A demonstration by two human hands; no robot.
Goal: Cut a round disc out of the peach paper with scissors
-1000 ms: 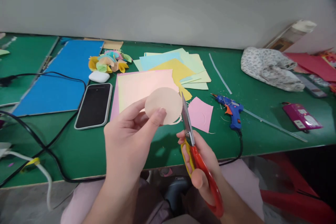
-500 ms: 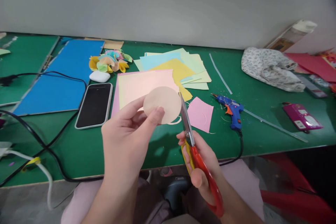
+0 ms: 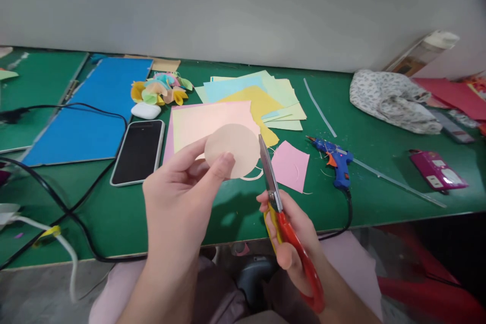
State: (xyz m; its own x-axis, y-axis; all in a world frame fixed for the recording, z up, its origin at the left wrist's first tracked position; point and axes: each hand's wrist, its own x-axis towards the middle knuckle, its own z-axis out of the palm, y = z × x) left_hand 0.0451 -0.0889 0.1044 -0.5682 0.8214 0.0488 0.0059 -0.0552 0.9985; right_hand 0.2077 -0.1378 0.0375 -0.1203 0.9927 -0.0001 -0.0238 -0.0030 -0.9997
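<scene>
Holding a beige paper disc (image 3: 237,142) at the center of the frame, clamped between thumb and fingers of the left hand (image 3: 180,192). Gripping red-and-yellow scissors (image 3: 287,229) right of center, with the right hand (image 3: 301,220) closed around the handles and the blades pointing up beside the disc's right edge; impossible to tell whether touching. Likely light, thin and fairly stiff, with little slip, but easy to crease under a hard squeeze; best pinched at the lower left, well away from the blades. Seen just under the disc's lower right rim, a curled paper strip (image 3: 253,178), probably flimsy. Roomiest below the disc, over the green tabletop (image 3: 235,223), as far as the near edge at lower frame; tighter behind, near pink sheets (image 3: 212,116), and at right, by a pink paper piece (image 3: 290,164) and a blue glue gun (image 3: 339,162).
</scene>
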